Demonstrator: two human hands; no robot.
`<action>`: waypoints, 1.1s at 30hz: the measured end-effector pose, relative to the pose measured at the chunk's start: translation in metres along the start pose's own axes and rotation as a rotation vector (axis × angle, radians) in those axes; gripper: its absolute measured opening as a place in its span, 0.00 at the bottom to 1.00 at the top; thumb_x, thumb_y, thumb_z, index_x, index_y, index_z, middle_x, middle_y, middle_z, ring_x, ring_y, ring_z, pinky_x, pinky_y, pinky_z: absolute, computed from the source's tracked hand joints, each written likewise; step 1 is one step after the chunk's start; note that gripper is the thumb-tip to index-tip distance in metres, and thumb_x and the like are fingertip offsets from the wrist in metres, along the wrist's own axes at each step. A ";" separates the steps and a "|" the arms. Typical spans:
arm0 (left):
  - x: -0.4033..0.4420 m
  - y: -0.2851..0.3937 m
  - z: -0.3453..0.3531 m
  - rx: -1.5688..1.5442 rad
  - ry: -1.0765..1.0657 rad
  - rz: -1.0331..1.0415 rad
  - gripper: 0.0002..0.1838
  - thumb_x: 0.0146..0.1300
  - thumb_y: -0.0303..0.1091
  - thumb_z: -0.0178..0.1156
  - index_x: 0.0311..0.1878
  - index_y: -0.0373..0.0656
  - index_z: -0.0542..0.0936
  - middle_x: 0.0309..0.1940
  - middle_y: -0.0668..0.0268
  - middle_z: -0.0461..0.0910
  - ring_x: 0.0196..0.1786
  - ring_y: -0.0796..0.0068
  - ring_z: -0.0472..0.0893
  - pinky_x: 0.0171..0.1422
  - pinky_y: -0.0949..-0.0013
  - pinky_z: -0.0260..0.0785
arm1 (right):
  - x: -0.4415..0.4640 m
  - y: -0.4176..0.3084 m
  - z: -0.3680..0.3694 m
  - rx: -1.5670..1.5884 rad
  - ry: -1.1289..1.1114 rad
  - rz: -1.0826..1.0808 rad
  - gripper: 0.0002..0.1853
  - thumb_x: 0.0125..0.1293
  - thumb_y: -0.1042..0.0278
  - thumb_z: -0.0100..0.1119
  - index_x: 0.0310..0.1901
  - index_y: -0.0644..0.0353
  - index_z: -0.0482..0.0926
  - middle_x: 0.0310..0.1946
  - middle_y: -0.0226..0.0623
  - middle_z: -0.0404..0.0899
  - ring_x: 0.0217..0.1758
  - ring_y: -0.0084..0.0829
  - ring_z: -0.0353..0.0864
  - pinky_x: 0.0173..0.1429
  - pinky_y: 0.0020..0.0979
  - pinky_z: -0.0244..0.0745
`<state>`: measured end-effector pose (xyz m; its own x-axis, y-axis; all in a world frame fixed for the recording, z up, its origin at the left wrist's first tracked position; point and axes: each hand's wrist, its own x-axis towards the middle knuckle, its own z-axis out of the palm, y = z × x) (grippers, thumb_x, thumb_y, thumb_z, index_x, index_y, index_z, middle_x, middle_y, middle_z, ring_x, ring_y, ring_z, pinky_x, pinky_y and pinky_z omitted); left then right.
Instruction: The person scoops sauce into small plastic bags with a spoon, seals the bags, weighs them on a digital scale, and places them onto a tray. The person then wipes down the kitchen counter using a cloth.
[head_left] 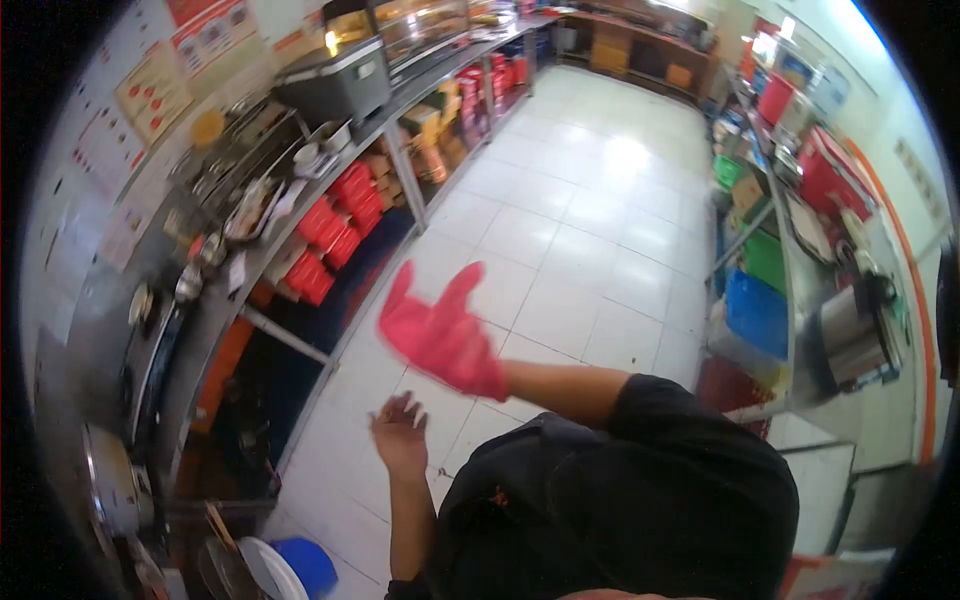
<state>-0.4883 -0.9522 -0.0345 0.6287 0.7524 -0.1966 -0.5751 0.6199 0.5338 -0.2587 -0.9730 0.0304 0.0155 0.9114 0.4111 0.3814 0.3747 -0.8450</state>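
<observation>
My right hand (440, 335) wears a pink rubber glove (455, 350) and reaches out in front of my body over the tiled floor. Two of the glove's fingers point up, spread apart, and nothing shows between them. Bare and lower down, my left hand (402, 432) is raised near the steel counter's legs. Its fingers are loosely bent and apart, holding nothing. The hands do not touch each other.
A long steel counter (255, 255) runs along the left, with red boxes (325, 225) on its lower shelf. On the right, shelving holds a large steel pot (850, 335) and a blue bin (755, 315). A blue bucket (308, 565) stands at the lower left.
</observation>
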 end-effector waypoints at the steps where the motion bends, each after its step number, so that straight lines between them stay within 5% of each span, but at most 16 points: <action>1: 0.027 -0.006 -0.035 0.614 0.146 0.214 0.28 0.76 0.55 0.40 0.60 0.43 0.76 0.59 0.60 0.78 0.59 0.65 0.76 0.65 0.61 0.68 | -0.002 0.008 0.027 0.118 -0.010 0.004 0.21 0.68 0.56 0.53 0.58 0.55 0.75 0.65 0.40 0.69 0.66 0.40 0.67 0.63 0.44 0.66; 3: 0.078 -0.022 -0.099 1.826 0.435 0.726 0.25 0.76 0.51 0.41 0.62 0.44 0.73 0.60 0.61 0.76 0.60 0.65 0.75 0.67 0.62 0.67 | -0.010 0.031 0.087 -0.135 -0.121 -0.181 0.21 0.70 0.57 0.51 0.60 0.55 0.74 0.68 0.42 0.67 0.68 0.41 0.65 0.64 0.46 0.65; 4: 0.059 -0.019 -0.090 1.710 0.433 0.719 0.24 0.76 0.51 0.41 0.62 0.44 0.73 0.60 0.61 0.76 0.60 0.65 0.75 0.67 0.62 0.67 | -0.020 0.028 0.107 -0.324 -0.145 -0.325 0.21 0.71 0.57 0.50 0.61 0.55 0.74 0.69 0.43 0.66 0.70 0.42 0.64 0.65 0.47 0.64; 6: 0.020 -0.005 -0.039 0.691 0.186 0.408 0.24 0.76 0.51 0.41 0.61 0.44 0.73 0.60 0.60 0.76 0.59 0.64 0.75 0.67 0.61 0.67 | -0.026 -0.036 0.118 -0.513 -0.089 -0.563 0.20 0.66 0.56 0.52 0.57 0.49 0.78 0.72 0.44 0.62 0.76 0.51 0.56 0.73 0.60 0.54; 7: 0.005 0.000 -0.017 0.500 0.146 0.343 0.24 0.76 0.50 0.41 0.61 0.44 0.73 0.59 0.60 0.76 0.59 0.64 0.75 0.67 0.61 0.67 | -0.024 -0.041 0.120 -0.485 -0.113 -0.568 0.21 0.65 0.54 0.53 0.57 0.48 0.78 0.72 0.46 0.61 0.76 0.53 0.55 0.72 0.61 0.53; 16: -0.008 0.021 0.031 0.693 0.074 0.479 0.22 0.76 0.49 0.43 0.60 0.43 0.74 0.58 0.59 0.77 0.59 0.63 0.76 0.66 0.60 0.67 | -0.042 -0.039 0.136 -0.429 -0.262 -0.571 0.27 0.64 0.53 0.52 0.63 0.53 0.73 0.75 0.53 0.55 0.81 0.56 0.43 0.75 0.68 0.40; 20: -0.012 0.023 0.034 0.749 0.074 0.508 0.22 0.76 0.48 0.43 0.59 0.42 0.74 0.58 0.59 0.77 0.58 0.62 0.76 0.66 0.59 0.67 | -0.046 -0.038 0.150 -0.441 -0.208 -0.690 0.29 0.64 0.53 0.50 0.66 0.54 0.70 0.74 0.51 0.59 0.80 0.55 0.48 0.75 0.68 0.37; 26: -0.018 0.025 0.035 0.800 0.080 0.544 0.21 0.75 0.47 0.44 0.58 0.42 0.74 0.57 0.58 0.77 0.58 0.61 0.76 0.66 0.59 0.68 | -0.044 -0.038 0.146 -0.366 -0.086 -0.750 0.24 0.61 0.52 0.52 0.57 0.51 0.76 0.58 0.44 0.74 0.69 0.50 0.66 0.73 0.68 0.42; 33: -0.021 0.029 0.036 0.825 0.081 0.580 0.20 0.75 0.45 0.45 0.57 0.41 0.74 0.56 0.57 0.78 0.57 0.60 0.77 0.66 0.58 0.68 | -0.037 -0.047 0.131 -0.358 -0.115 -0.755 0.13 0.55 0.53 0.56 0.39 0.49 0.78 0.37 0.32 0.72 0.49 0.40 0.71 0.63 0.58 0.58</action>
<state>-0.4994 -0.9579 0.0148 0.3119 0.9208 0.2344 -0.2199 -0.1700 0.9606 -0.3978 -1.0024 0.0099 -0.4480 0.4566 0.7686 0.5223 0.8315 -0.1895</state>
